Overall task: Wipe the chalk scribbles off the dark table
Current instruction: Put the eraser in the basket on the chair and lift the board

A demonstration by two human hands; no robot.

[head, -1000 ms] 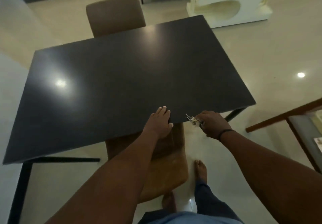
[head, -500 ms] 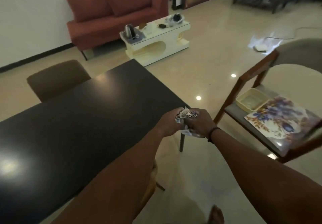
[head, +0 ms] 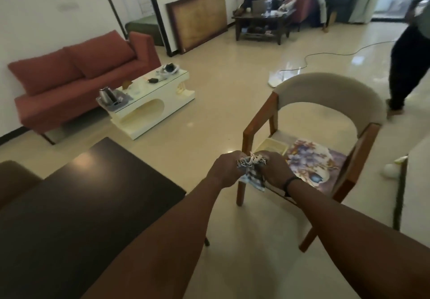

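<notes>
Pale glossy tiled floor (head: pixel 209 112), white walls. Far left, a red sofa (head: pixel 69 75); before it a cream coffee table (head: pixel 151 103) carrying a metal kettle (head: pixel 107 95). Lower left, the dark tabletop (head: pixel 81 194) — shiny, one light glare, no chalk marks made out from here. Centre, out past the tabletop's corner and over the floor, left hand (head: pixel 224 170) and right hand (head: pixel 273 168) close together, each grip curled tight on a bunched fringed cloth (head: pixel 251 170) — frayed tassels up, one end hanging below. Black band on the right wrist. Just behind, a wooden armchair (head: pixel 325 103) with a floral cushion (head: pixel 316 161) and a pale tray (head: pixel 271 148) on its seat. Far right, a person (head: pixel 409 61) standing, blurred.
</notes>
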